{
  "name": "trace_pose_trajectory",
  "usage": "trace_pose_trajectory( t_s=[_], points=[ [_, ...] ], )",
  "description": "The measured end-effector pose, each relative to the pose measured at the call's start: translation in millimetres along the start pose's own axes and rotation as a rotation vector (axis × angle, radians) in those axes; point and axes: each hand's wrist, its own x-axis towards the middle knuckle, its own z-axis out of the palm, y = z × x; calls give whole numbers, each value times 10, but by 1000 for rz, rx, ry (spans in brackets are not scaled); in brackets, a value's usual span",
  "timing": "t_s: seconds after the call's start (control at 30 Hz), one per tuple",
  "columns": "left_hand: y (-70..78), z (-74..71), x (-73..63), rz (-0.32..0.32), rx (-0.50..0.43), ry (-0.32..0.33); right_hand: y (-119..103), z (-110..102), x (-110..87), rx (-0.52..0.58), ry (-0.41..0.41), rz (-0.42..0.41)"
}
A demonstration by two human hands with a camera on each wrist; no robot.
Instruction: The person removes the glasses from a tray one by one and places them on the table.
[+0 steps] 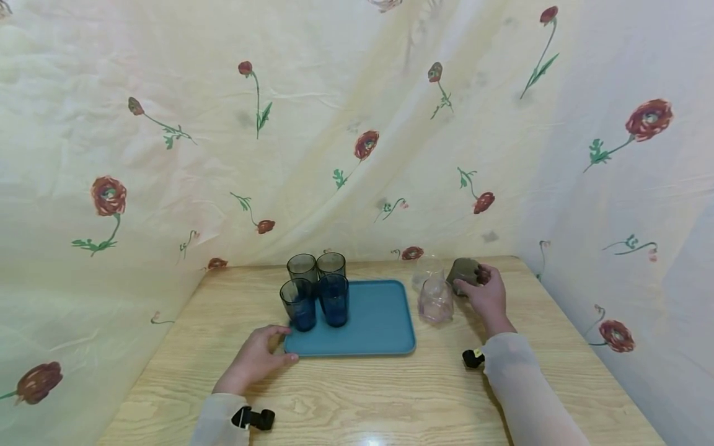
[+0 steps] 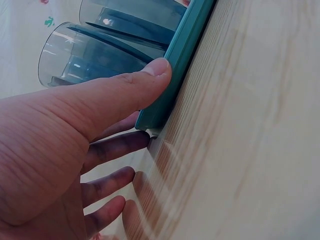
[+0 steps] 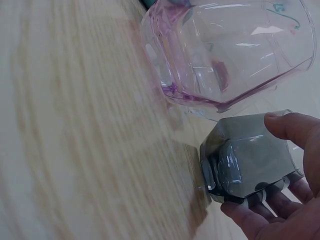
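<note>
My left hand [image 1: 258,359] is at the near left corner of a blue rectangular tray [image 1: 379,322]. Its thumb lies along the tray's rim, while the other fingers spread loosely beside the corner, close to the table. Two dark blue glasses [image 1: 299,310] stand on the tray nearest this hand, with two smoky grey glasses [image 1: 302,265] behind them. To the right of the tray, my right hand [image 1: 486,296] grips a short grey faceted glass [image 3: 255,155], thumb on one side and fingers round the other. Right beside it stands a pinkish clear glass [image 3: 225,55].
Behind the pinkish glass is another clear glass [image 1: 428,270], near the table's back edge. The wooden table [image 1: 357,396] meets a floral cloth [image 1: 312,155] hanging at the back and sides. Bare tray surface shows right of the blue glasses.
</note>
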Motion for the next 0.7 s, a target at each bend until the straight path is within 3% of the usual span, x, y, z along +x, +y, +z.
trace_pose_trajectory(
  t_s=[0.2,0.7],
  points=[
    [-1,3,2,1,1,-1,36,10,46,-17,-1,20],
    [0,6,0,2,1,7,105,15,87,-29,-7,-21]
  ],
)
